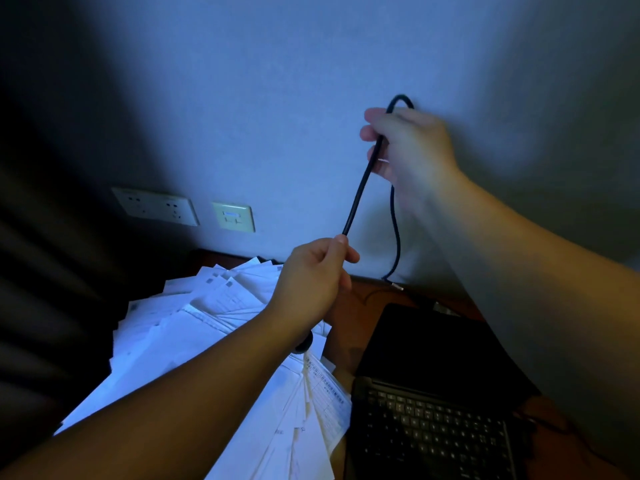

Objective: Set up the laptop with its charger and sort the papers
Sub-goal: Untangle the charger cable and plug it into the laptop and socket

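A black charger cable (360, 188) stretches taut between my two hands in front of the wall. My right hand (412, 150) grips it high up, where it loops over the fingers. From there the free end hangs down, and its metal plug tip (397, 286) dangles just above the desk. My left hand (311, 282) pinches the lower part of the cable. An open black laptop (433, 393) with a dark screen sits at the lower right. A fanned pile of white papers (180, 337) covers the desk on the left, partly under my left forearm.
Two wall plates sit low on the wall: a double socket (156, 206) and a smaller beige plate (233, 217). The brown desk (367, 296) meets the wall behind the laptop. A small dark round object (304, 344) peeks out beneath my left wrist. Dark curtain at left.
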Action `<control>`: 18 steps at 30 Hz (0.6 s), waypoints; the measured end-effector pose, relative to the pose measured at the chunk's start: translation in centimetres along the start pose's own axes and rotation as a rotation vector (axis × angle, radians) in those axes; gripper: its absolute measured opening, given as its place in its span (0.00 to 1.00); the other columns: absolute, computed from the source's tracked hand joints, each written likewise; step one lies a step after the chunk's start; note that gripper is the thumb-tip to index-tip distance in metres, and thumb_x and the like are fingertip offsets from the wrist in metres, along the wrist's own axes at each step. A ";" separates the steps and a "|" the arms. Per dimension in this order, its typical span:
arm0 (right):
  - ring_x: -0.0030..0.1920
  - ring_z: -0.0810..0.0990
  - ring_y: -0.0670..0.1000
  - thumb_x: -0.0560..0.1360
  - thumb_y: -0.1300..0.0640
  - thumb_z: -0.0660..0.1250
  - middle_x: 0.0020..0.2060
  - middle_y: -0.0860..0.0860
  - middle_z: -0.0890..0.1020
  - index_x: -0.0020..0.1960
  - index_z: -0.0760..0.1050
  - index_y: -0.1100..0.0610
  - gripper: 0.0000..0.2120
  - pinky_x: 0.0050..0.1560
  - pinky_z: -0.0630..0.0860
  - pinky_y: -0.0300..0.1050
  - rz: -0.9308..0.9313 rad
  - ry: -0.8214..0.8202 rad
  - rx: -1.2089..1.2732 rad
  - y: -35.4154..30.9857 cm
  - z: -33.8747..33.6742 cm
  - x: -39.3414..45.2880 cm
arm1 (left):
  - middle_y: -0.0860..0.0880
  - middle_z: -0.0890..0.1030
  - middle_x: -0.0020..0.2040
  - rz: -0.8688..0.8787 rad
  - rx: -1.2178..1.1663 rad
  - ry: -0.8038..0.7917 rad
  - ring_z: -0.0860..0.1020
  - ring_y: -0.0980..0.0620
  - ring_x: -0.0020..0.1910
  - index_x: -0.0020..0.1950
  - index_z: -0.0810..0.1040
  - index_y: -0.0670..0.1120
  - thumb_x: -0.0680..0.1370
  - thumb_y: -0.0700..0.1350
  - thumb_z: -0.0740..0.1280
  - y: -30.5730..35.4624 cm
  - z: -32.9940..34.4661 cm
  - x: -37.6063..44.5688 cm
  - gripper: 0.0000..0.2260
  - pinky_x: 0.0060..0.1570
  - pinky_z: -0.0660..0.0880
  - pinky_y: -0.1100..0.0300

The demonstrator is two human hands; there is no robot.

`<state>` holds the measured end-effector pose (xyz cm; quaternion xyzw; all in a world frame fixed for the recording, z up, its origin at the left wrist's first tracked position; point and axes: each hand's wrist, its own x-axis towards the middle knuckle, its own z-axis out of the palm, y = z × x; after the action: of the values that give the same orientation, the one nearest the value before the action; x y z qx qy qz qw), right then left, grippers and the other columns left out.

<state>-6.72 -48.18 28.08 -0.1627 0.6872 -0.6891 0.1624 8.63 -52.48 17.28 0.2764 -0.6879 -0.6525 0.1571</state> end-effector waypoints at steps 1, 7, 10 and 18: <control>0.32 0.77 0.46 0.79 0.60 0.69 0.45 0.47 0.85 0.56 0.82 0.57 0.08 0.39 0.78 0.40 -0.046 -0.010 -0.029 -0.3 0.2 0.1 | 0.52 0.79 0.27 0.001 0.009 0.002 0.72 0.62 0.23 0.41 0.83 0.54 0.85 0.56 0.59 0.2 0.0 0.2 0.19 0.26 0.67 0.67; 0.32 0.76 0.45 0.81 0.62 0.67 0.49 0.47 0.81 0.63 0.81 0.54 0.12 0.39 0.77 0.37 -0.084 -0.014 -0.069 0.6 0.6 0.2 | 0.54 0.79 0.27 -0.021 0.056 0.058 0.73 0.62 0.23 0.44 0.83 0.53 0.84 0.54 0.62 0.2 -1.6 0.8 0.14 0.25 0.68 0.70; 0.33 0.77 0.46 0.82 0.60 0.66 0.45 0.48 0.80 0.63 0.81 0.51 0.12 0.38 0.76 0.40 0.016 0.037 -0.122 2.3 0.2 -0.2 | 0.54 0.79 0.26 -0.025 0.083 0.107 0.71 0.61 0.21 0.44 0.83 0.52 0.82 0.52 0.66 -0.4 -2.7 0.9 0.10 0.23 0.66 0.72; 0.31 0.79 0.55 0.81 0.46 0.62 0.36 0.58 0.83 0.42 0.78 0.61 0.20 0.37 0.74 0.51 0.152 0.087 -0.508 5.7 0.8 -2.0 | 0.56 0.84 0.38 0.199 0.669 0.189 0.81 0.58 0.38 0.47 0.85 0.58 0.81 0.56 0.65 -1.2 -6.5 0.1 0.09 0.39 0.78 0.60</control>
<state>-4.59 -48.08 22.37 -0.1161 0.8546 -0.4869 0.1381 12.53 -57.80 16.71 0.3035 -0.8693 -0.3444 0.1834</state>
